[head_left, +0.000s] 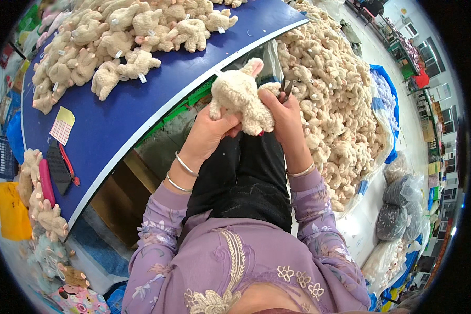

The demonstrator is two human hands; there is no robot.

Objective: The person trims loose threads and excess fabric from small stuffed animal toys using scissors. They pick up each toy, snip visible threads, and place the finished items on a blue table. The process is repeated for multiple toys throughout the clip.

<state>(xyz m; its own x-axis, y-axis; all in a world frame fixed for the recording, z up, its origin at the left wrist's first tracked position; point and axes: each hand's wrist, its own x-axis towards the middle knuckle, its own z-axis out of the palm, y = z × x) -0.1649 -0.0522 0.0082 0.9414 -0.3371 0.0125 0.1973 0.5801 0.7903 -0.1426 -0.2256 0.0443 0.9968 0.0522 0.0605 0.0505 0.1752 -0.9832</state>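
Observation:
A cream fleecy plush toy (234, 93) with a pink-lined ear and a small white tag is held up above my lap, between both hands. My left hand (217, 128) is closed around its lower left side. My right hand (286, 116) grips a limb on its right side, thumb on top. Out of that same hand stick the dark pointed blades of small thread snips (286, 89), whose handles are hidden in the palm. Part of the toy's underside is covered by my fingers.
More cream plush toys (141, 64) are heaped on the blue table (157, 86). A large pile of them (332, 104) fills a bag on the right. Near the table's left end lie red-handled pliers (68, 162), a dotted sticker sheet (62, 125) and a pink tool (46, 183). Filled plastic bags (395, 206) stand farther right.

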